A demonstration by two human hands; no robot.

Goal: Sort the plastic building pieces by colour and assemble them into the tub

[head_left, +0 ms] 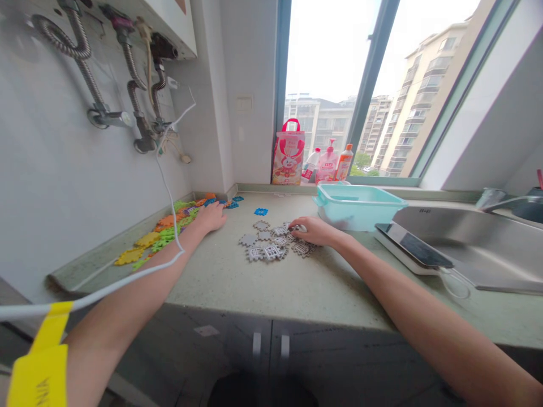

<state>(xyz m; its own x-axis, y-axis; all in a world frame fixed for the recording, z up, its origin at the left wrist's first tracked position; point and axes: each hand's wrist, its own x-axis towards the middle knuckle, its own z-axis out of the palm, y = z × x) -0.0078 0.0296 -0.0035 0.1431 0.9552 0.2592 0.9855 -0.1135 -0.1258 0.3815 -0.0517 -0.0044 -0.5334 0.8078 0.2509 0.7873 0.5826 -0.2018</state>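
Observation:
On the left of the counter my left hand [211, 217] lies palm down at the inner end of the coloured pieces, beside the blue interlocking pieces [232, 203]; its fingers are loosely stretched and partly hidden. My right hand [316, 230] reaches into a loose heap of grey interlocking pieces [271, 252], thumb and fingers curled together on a grey piece [292, 230] at the heap's right side. Some of the grey pieces have window-like cut-outs. A single blue piece [261, 212] lies behind the heap. Yellow, green and orange pieces [163, 232] spread along the wall.
A turquoise plastic tub [360, 209] stands right of the heap. Farther right, a phone [413, 244] rests on a white block by the steel sink [479, 249]. A white cable [165, 181] hangs across my left arm. Bottles [326, 164] and a pink bag [289, 155] line the windowsill.

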